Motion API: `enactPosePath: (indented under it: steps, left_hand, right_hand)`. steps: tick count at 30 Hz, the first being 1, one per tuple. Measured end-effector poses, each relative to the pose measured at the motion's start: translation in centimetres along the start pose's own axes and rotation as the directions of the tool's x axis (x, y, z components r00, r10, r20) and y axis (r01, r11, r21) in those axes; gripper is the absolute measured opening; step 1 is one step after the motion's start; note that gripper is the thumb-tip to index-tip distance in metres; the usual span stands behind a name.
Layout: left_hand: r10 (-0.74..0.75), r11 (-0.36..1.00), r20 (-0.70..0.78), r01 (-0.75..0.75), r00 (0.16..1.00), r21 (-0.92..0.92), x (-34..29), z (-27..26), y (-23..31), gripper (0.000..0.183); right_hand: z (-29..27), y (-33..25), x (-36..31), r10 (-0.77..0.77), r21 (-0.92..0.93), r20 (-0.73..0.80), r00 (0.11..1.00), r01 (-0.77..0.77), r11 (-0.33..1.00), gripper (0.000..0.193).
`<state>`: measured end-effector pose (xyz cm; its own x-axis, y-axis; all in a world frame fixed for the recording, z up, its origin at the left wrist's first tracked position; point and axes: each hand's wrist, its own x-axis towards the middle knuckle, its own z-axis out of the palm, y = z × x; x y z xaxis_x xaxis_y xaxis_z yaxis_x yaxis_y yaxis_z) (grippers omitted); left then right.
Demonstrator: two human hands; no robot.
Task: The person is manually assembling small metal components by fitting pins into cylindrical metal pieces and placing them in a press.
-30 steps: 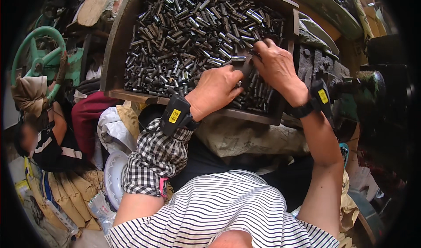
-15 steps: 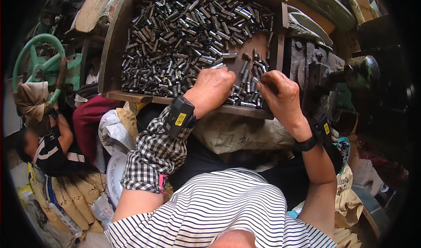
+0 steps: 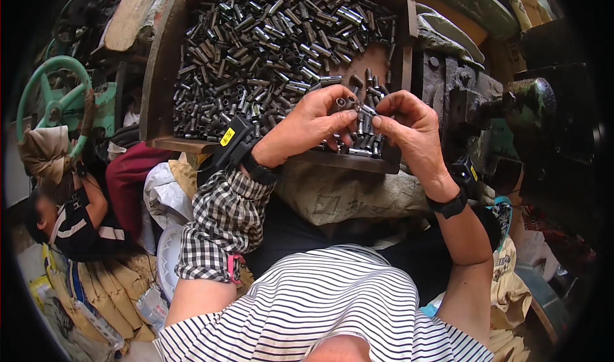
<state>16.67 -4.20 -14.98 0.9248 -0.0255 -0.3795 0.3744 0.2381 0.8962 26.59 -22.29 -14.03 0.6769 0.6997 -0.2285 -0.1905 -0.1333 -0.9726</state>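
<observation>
At the far left a green handwheel (image 3: 54,100) stands beside a person (image 3: 73,218) crouched low, head wrapped in a tan cloth. Next comes a wooden tray (image 3: 163,61), heaped with short dark metal tubes (image 3: 256,48) across most of its floor. The left hand (image 3: 307,125), in a checked sleeve with a black wrist strap, hovers over the tray's near right corner, its fingers closed around a small metal tube (image 3: 342,102). Just beside it, the right hand (image 3: 412,132) pinches another shiny tube (image 3: 366,110) between thumb and forefinger, the two hands' fingertips almost touching. Right of the tray sits a dark, grimy machine (image 3: 511,106).
</observation>
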Motion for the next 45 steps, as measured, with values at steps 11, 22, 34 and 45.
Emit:
enactPosePath:
  steps: [11, 22, 34, 45]
  left_hand:
    - [0.048, 0.988, -0.116, -0.064, 0.992, -0.142, 0.1, -0.2, 0.1, 0.019]
    - [-0.006, 0.979, -0.099, -0.014, 0.995, -0.201, 0.1, -0.2, -0.2, 0.02]
    - [-0.014, 0.988, -0.135, -0.007, 0.991, -0.155, -0.2, 0.9, 0.7, 0.019]
    - [0.074, 0.994, -0.004, -0.073, 0.997, 0.076, -0.9, 1.9, 1.0, 0.014]
  right_hand:
    - [-0.6, 1.4, 0.4, 0.03, 0.142, -0.016, 0.999, -0.028, 0.99, 0.008]
    - [-0.7, 1.7, 0.5, 0.112, 0.296, 0.039, 0.993, -0.118, 0.948, 0.011]
    - [-1.1, 0.9, 0.1, 0.23, 0.46, 0.08, 0.97, -0.241, 0.855, 0.012]
    - [-1.8, 0.1, -0.3, 0.268, 0.459, 0.293, 0.918, -0.381, 0.803, 0.015]
